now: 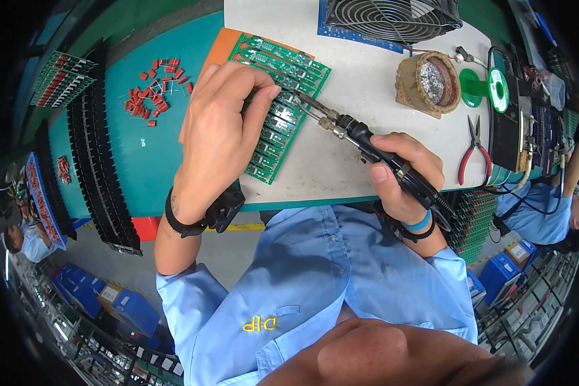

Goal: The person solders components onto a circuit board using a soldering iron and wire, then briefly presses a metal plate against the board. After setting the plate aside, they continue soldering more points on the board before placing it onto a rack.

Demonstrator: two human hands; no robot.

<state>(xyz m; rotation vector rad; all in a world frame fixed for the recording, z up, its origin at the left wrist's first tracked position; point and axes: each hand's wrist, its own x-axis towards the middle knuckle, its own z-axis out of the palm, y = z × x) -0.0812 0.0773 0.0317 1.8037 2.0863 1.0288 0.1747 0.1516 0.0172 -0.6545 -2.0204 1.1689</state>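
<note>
My right hand [408,174] is wrapped round the black handle of a soldering iron [353,130] with a thin metal feed tube beside its tip. The tip reaches the middle of a green circuit board panel [278,132], made up of several strips with small parts on them. Over the panel's left side lies my left hand [222,122]. Its thumb and forefinger are pinched together close to the iron's tip, and what they hold, if anything, is hidden. An orange sheet [220,50] shows under the panel.
Red capacitors [154,100] lie loose on the green mat at left, beside black slotted racks [96,148]. At right are a round tub of solder scraps [434,80], a green solder spool [497,90] and red-handled pliers [474,154]. A fan [392,19] stands at the back. Co-workers sit either side.
</note>
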